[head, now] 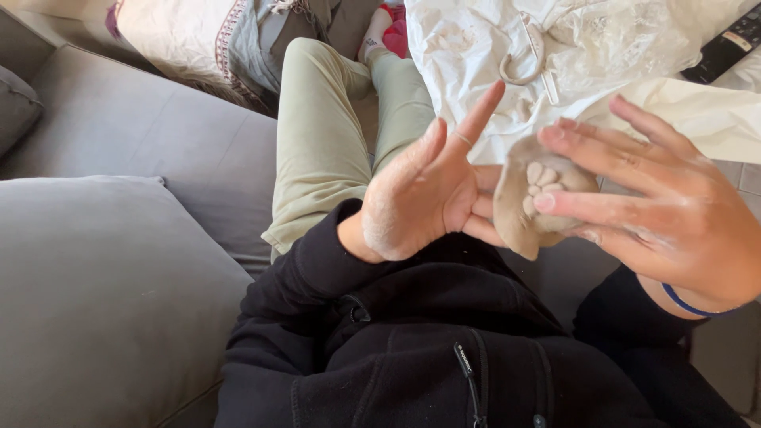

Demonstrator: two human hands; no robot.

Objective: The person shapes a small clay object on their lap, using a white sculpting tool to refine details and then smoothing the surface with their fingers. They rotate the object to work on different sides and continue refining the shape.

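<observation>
Both hands are up over the lap, and between them sits a lump of tan clay shaped into a rough cup or paw form, with small pale pads pressed into its middle. The left hand is flat and open, palm turned toward the clay, fingers stretched out and pointing far and to the right; its lower fingers touch the clay's left edge. The right hand comes in from the right, fingers spread wide, a couple of fingertips resting on the clay's right side and front. So neither hand is clenched: the piece is pressed lightly between open palms and fingers rather than pinched. Both hands look dusted with pale clay residue. A blue band circles the right wrist.

Below, the person wears a black zip jacket and light green trousers, sitting on a grey sofa. Far right, crumpled white plastic sheeting lies just beyond the hands, with a dark remote at the far right edge.
</observation>
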